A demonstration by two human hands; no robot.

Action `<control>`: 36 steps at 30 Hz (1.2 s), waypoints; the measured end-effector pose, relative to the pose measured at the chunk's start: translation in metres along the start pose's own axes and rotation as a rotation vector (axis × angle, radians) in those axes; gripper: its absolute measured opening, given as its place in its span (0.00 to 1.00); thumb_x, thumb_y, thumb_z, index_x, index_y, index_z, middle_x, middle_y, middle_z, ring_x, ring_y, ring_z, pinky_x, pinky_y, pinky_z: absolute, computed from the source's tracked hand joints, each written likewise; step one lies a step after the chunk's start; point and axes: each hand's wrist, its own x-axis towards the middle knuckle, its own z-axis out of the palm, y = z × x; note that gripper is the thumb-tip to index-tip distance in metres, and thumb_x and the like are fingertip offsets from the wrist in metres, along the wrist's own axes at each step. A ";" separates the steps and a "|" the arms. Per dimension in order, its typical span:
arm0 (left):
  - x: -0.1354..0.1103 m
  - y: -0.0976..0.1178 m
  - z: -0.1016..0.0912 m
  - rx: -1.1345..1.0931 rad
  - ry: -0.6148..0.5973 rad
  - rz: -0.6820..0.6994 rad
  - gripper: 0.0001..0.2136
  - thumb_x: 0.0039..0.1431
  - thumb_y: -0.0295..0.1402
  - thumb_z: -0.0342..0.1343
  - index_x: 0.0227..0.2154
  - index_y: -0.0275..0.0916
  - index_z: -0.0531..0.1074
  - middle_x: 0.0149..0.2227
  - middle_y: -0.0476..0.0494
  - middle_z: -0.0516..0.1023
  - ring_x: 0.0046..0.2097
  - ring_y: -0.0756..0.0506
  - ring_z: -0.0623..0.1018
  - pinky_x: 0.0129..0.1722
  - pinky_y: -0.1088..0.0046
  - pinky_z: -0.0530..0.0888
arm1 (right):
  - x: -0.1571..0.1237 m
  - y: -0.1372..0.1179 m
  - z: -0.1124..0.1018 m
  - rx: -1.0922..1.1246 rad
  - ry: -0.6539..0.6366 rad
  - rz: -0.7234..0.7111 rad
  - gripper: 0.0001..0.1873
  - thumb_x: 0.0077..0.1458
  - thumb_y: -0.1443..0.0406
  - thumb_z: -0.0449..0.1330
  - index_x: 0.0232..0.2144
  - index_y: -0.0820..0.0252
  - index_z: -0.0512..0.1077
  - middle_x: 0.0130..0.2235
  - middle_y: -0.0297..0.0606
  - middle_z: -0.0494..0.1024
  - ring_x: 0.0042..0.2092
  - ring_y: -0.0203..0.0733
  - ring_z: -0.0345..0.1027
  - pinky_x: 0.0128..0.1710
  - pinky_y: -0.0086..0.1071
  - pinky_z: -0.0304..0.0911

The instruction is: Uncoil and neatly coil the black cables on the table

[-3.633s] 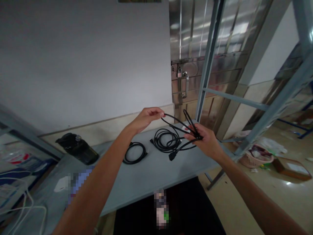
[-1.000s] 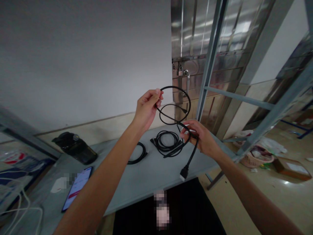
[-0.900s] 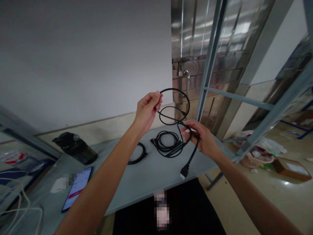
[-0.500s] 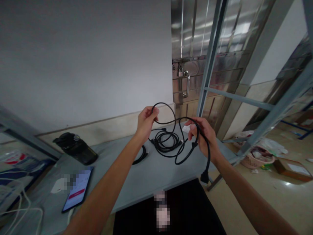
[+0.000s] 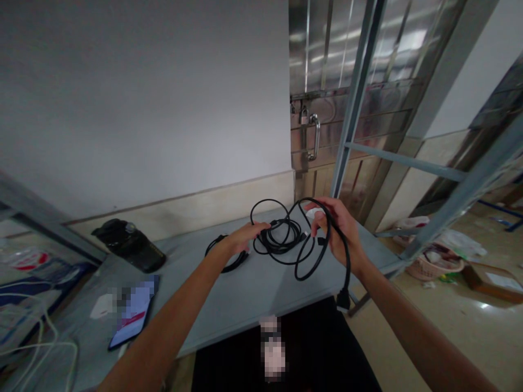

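Note:
A black cable (image 5: pixel 314 256) hangs in loose loops from my right hand (image 5: pixel 338 231), which is closed around it above the grey table (image 5: pixel 245 294). Its plug (image 5: pixel 343 299) dangles below that hand, past the table's front edge. My left hand (image 5: pixel 244 238) is low over the table with fingers stretched toward the cable's loop, beside a coiled black cable (image 5: pixel 278 239) that lies on the table. A smaller coiled black cable (image 5: pixel 224 258) lies just under my left wrist.
A black bottle (image 5: pixel 131 247) lies at the table's back left. A phone (image 5: pixel 133 318) with a lit screen rests at the front left, white cords (image 5: pixel 36 348) beyond it. Metal frame posts (image 5: pixel 351 120) and a padlocked steel door (image 5: pixel 314 136) stand behind.
Both hands have come down from chest height toward the table. My left hand has opened from its pinch on the loop, and the cable's loops have dropped lower.

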 end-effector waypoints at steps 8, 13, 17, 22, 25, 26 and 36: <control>0.005 -0.023 -0.004 -0.295 0.095 0.052 0.25 0.37 0.43 0.85 0.36 0.40 0.83 0.46 0.36 0.85 0.46 0.38 0.79 0.42 0.63 0.72 | -0.001 0.004 0.004 -0.021 -0.027 0.002 0.22 0.74 0.45 0.65 0.59 0.48 0.73 0.57 0.42 0.84 0.31 0.36 0.75 0.31 0.34 0.74; 0.014 -0.019 -0.003 -0.430 0.150 0.186 0.20 0.39 0.28 0.82 0.32 0.39 0.76 0.33 0.46 0.80 0.37 0.46 0.78 0.39 0.70 0.71 | 0.000 0.002 0.006 -0.018 -0.052 0.018 0.20 0.73 0.48 0.66 0.59 0.48 0.73 0.57 0.42 0.84 0.30 0.35 0.75 0.30 0.35 0.75; 0.015 0.004 0.000 -0.545 0.173 0.304 0.16 0.48 0.24 0.78 0.32 0.38 0.74 0.29 0.50 0.76 0.33 0.50 0.76 0.36 0.73 0.72 | 0.001 0.005 0.007 -0.022 -0.052 0.020 0.19 0.71 0.49 0.66 0.57 0.48 0.73 0.53 0.40 0.85 0.29 0.36 0.74 0.31 0.36 0.76; 0.012 0.060 -0.011 -0.640 0.096 0.428 0.11 0.61 0.25 0.74 0.31 0.36 0.74 0.31 0.50 0.75 0.25 0.56 0.66 0.26 0.78 0.66 | 0.001 0.013 0.000 -0.040 -0.044 0.053 0.22 0.68 0.48 0.69 0.58 0.47 0.75 0.52 0.39 0.86 0.30 0.37 0.73 0.28 0.33 0.72; 0.004 0.097 -0.023 -0.677 0.036 0.522 0.09 0.67 0.28 0.72 0.35 0.37 0.77 0.27 0.53 0.71 0.21 0.57 0.57 0.20 0.78 0.59 | -0.001 0.016 -0.010 -0.070 -0.062 0.028 0.22 0.68 0.49 0.71 0.58 0.48 0.77 0.53 0.41 0.86 0.39 0.43 0.80 0.38 0.36 0.77; 0.000 0.107 -0.025 -0.678 0.007 0.557 0.08 0.68 0.30 0.72 0.37 0.37 0.78 0.26 0.54 0.70 0.20 0.57 0.56 0.18 0.78 0.58 | -0.001 0.016 -0.013 -0.081 -0.076 0.022 0.22 0.68 0.50 0.71 0.59 0.48 0.77 0.54 0.42 0.86 0.42 0.44 0.81 0.40 0.37 0.78; -0.076 0.154 0.024 -0.123 -0.138 0.839 0.14 0.64 0.39 0.78 0.31 0.39 0.80 0.23 0.53 0.65 0.23 0.52 0.64 0.22 0.73 0.57 | -0.001 0.020 -0.019 -0.105 -0.129 0.019 0.20 0.70 0.51 0.70 0.58 0.50 0.77 0.52 0.42 0.85 0.40 0.43 0.80 0.39 0.36 0.78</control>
